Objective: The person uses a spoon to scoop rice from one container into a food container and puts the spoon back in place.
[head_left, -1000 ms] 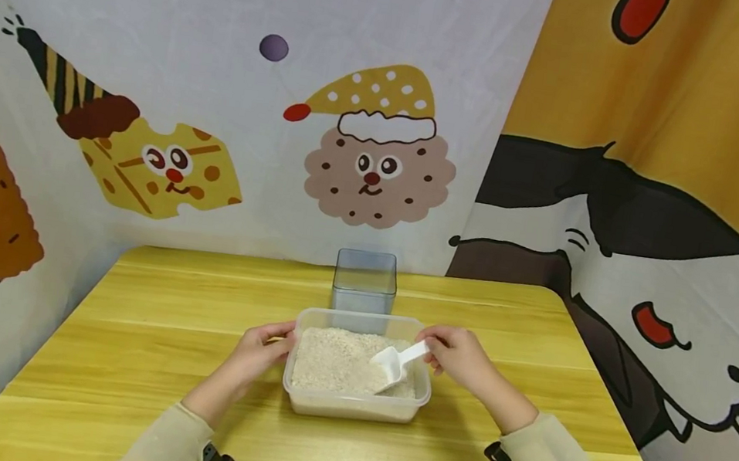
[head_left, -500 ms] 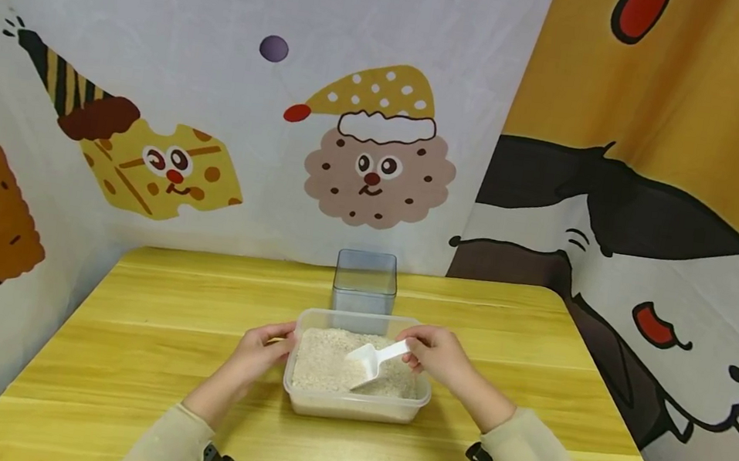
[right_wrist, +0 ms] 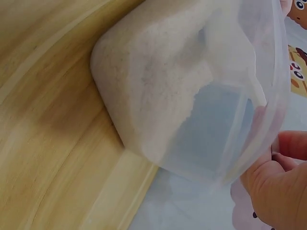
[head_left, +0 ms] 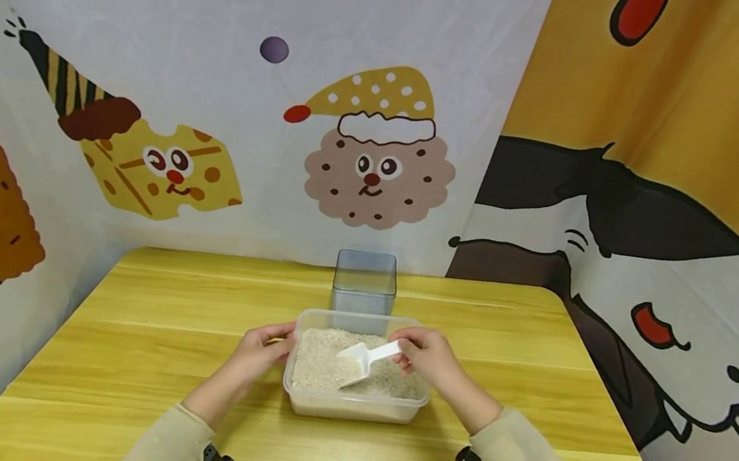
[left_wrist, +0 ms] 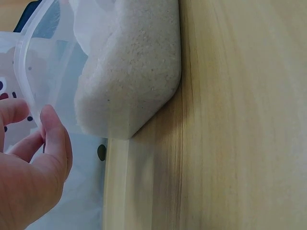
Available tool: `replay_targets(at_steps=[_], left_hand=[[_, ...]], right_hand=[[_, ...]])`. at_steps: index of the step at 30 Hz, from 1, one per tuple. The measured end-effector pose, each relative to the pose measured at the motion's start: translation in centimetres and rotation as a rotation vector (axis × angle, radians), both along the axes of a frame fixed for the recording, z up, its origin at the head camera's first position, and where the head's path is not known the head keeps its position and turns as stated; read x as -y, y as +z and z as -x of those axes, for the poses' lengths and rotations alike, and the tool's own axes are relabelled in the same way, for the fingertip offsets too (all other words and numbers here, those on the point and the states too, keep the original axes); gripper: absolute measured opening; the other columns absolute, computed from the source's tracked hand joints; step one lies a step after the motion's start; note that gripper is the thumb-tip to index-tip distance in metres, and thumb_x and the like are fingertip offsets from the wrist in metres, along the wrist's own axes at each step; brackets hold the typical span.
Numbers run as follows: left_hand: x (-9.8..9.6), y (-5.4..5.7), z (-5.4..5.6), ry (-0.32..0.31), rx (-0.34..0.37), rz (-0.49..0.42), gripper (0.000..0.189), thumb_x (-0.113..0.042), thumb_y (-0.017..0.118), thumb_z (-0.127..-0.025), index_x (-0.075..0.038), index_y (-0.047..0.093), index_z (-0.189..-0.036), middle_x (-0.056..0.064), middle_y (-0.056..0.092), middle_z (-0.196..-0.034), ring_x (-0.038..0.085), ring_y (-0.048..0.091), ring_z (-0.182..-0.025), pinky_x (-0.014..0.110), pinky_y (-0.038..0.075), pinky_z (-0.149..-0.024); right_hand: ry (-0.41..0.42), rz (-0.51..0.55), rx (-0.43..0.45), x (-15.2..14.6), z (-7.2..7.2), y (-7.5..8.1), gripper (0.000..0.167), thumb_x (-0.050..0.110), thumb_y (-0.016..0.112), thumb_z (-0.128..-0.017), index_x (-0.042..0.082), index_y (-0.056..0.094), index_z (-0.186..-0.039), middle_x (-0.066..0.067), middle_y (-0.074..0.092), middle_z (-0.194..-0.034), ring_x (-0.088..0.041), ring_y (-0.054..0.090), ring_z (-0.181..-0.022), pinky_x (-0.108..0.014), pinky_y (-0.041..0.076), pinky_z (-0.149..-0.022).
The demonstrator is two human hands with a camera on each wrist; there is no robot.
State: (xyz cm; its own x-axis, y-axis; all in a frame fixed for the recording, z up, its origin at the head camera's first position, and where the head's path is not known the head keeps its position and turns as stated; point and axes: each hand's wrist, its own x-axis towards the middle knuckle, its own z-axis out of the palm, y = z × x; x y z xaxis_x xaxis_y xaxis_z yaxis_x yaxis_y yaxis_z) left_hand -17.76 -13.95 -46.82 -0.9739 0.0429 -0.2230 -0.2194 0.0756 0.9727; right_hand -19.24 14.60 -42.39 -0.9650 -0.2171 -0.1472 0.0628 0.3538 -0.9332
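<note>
The scoop has slid leftward across grain in the tub, pinched by the right hand; the left hand pinches the tub's rim. Scooping seems underway; lifting would want it level.

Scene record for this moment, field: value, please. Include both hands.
surface: wood-grain table
tub: clear, open-topped, holds pale grains
left hand: fingers at tub's left side
right hand: grips white scoop by its handle
scoop: inside tub, tilted; its load is unclear
second container: blue-tinted, behind tub
backdrop: cartoon-print cloth
sleeves: pale, both arms
</note>
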Motion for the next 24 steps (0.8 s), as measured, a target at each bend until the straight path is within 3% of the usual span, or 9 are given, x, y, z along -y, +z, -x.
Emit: replay_targets(at_steps=[6, 17, 24], left_hand=[[0.1, -0.1, 0.1, -0.004, -0.003, -0.003, 0.041, -0.010, 0.056, -0.095, 0.006, 0.051, -0.132, 0.020, 0.051, -0.127, 0.015, 0.058, -0.102, 0.028, 0.052, -0.089], [0.2, -0.1, 0.0, -0.006, -0.008, -0.009, 0.041, -0.010, 0.057, -0.095, 0.006, 0.050, -0.132, 0.022, 0.050, -0.127, 0.018, 0.058, -0.105, 0.027, 0.053, -0.088], [0.2, -0.2, 0.0, -0.006, -0.009, -0.015, 0.041, -0.009, 0.056, -0.095, 0.007, 0.050, -0.132, 0.022, 0.050, -0.127, 0.017, 0.058, -0.104, 0.027, 0.053, -0.089]], right_hand=[[-0.046, 0.018, 0.019, 0.6, 0.0, -0.1, 0.022, -0.001, 0.047, -0.096, -0.014, 0.062, -0.105, -0.011, 0.062, -0.066, -0.011, 0.054, -0.055, -0.027, 0.053, -0.051], [-0.081, 0.081, 0.086, 1.4, 0.0, -0.2, 0.022, -0.002, 0.046, -0.096, -0.013, 0.062, -0.106, -0.016, 0.062, -0.070, -0.012, 0.054, -0.055, -0.024, 0.051, -0.051], [-0.101, 0.076, 0.108, 1.5, 0.0, 0.0, 0.022, 0.001, 0.046, -0.097, -0.009, 0.063, -0.106, -0.010, 0.061, -0.068, -0.015, 0.056, -0.057, -0.028, 0.053, -0.054]])
